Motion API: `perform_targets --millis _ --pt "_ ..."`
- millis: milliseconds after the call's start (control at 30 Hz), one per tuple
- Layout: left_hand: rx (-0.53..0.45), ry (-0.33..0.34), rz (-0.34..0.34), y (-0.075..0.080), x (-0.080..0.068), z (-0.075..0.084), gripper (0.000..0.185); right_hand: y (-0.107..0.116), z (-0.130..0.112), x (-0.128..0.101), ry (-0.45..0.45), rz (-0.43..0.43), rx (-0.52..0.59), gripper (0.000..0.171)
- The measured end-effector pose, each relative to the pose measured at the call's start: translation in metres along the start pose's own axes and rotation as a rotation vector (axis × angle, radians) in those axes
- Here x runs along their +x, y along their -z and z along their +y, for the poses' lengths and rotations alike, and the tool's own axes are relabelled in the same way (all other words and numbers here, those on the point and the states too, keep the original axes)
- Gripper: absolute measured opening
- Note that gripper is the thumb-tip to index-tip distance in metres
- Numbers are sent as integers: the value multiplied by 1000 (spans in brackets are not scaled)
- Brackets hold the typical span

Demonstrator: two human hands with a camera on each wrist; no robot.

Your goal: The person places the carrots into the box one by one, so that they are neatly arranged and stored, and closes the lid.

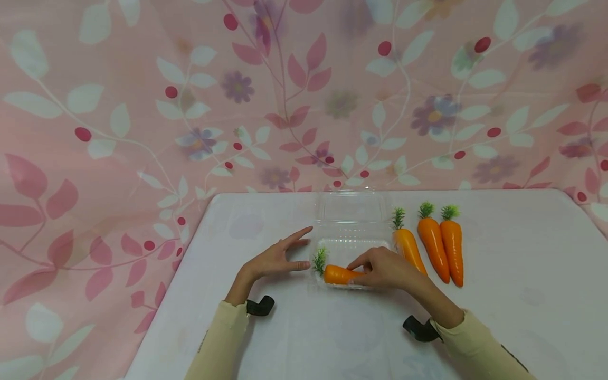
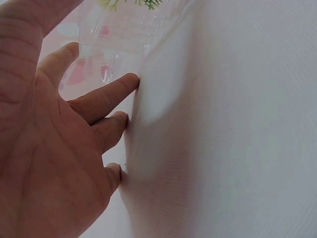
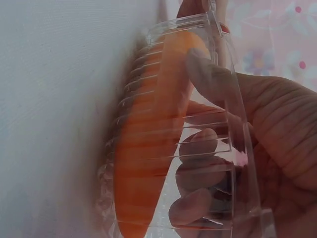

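Nearest the person, the right hand [image 1: 386,268] curls its fingers round the orange plastic carrot with a green tuft [image 1: 338,273], which lies crosswise in the near end of the clear ribbed plastic clamshell box [image 1: 352,238]. The left hand [image 1: 277,258] lies just left of the box, fingers straight and spread, fingertips resting on the white table [image 1: 522,274] and holding nothing; the longest finger reaches almost to the carrot's green top.

The right wrist view alone shows the grip through the clear wall: the carrot [image 3: 148,144] lies along the ribbed floor of the box [image 3: 233,148], with the fingers [image 3: 198,148] bent beside it and the thumb over its upper end. The left wrist view alone shows the left hand's [image 2: 44,144] fingertips [image 2: 130,82] pressed flat on the table [image 2: 237,129], just short of the box's corner [image 2: 116,37].

Farther back, the box's lid stands open. To its right, three more orange plastic carrots [image 1: 434,245] lie side by side on the table, the leftmost just beside the box. Behind hangs a pink floral cloth [image 1: 142,105].
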State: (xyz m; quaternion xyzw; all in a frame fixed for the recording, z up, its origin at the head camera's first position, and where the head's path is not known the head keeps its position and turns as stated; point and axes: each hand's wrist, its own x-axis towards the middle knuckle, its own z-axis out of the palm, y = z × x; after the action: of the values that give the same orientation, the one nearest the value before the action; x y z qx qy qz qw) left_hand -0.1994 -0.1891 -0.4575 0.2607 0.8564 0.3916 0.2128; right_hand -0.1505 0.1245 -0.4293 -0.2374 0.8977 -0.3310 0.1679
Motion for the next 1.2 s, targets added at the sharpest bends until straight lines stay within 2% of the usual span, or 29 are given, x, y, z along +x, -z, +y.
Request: perform_targets --millis 467,800,1000,1200 --pt "-15 -7 -5 0 1 -1 89 6 -5 -3 0 35 23 35" --pt "-22 -12 -2 0 0 -1 88 13 -3 -10 16 133 100 32" --pt "-25 -15 3 -1 0 -1 88 19 6 -15 54 209 152 27" --pt "-15 -14 6 -1 0 -1 89 26 16 -22 61 305 133 24"
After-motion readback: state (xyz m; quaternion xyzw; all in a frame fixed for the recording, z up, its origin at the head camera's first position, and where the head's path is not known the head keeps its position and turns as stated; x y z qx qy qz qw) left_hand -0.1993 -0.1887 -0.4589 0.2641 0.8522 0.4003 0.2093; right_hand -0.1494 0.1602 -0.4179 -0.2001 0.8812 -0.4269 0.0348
